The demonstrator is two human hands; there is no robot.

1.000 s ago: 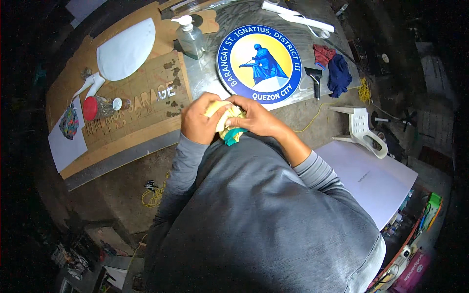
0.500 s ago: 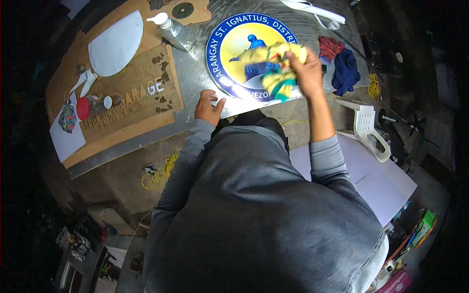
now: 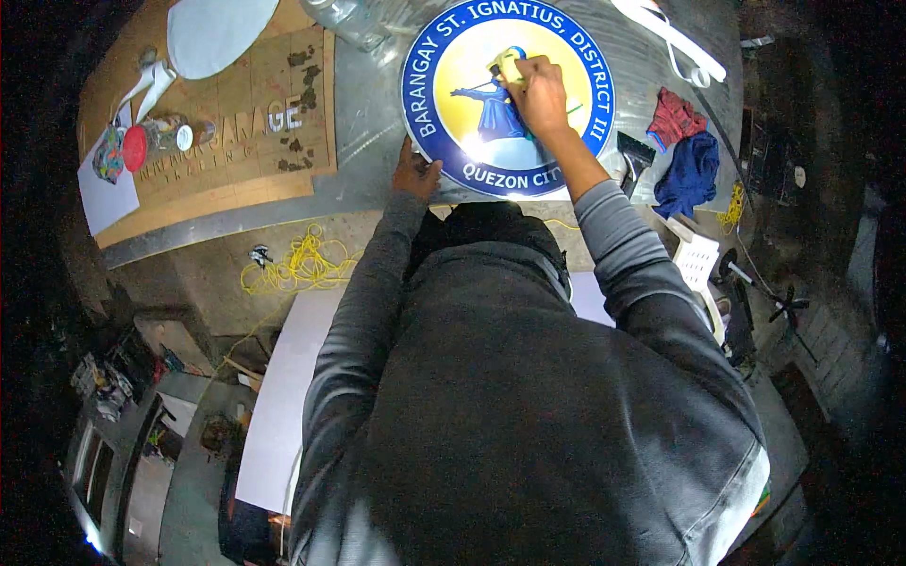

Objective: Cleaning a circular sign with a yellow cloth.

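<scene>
A round sign [image 3: 444, 85] with a blue lettered border and a yellow middle showing a blue figure lies on the metal table. My right hand [image 3: 542, 98] is closed around a bunched yellow cloth [image 3: 511, 66] and presses it against the figure's upper part. Most of the cloth is hidden under the fingers. At the sign's lower left edge, my left hand [image 3: 415, 174] grips the rim, thumb and fingers apart along it. Shadow covers part of that hand.
Left lie brown cardboard [image 3: 236, 151], a red-lidded jar [image 3: 135, 146] and a white curved sheet [image 3: 212, 33]. A clear bottle [image 3: 349, 21] stands behind. Right are a red cloth [image 3: 675, 120], a navy cloth [image 3: 689, 174] and a white strip [image 3: 675, 42]. Yellow cord [image 3: 302, 264] lies on the floor.
My right hand has brought the cloth down from above the sign onto its middle. My left hand has come to the sign's rim. The whole view has shifted.
</scene>
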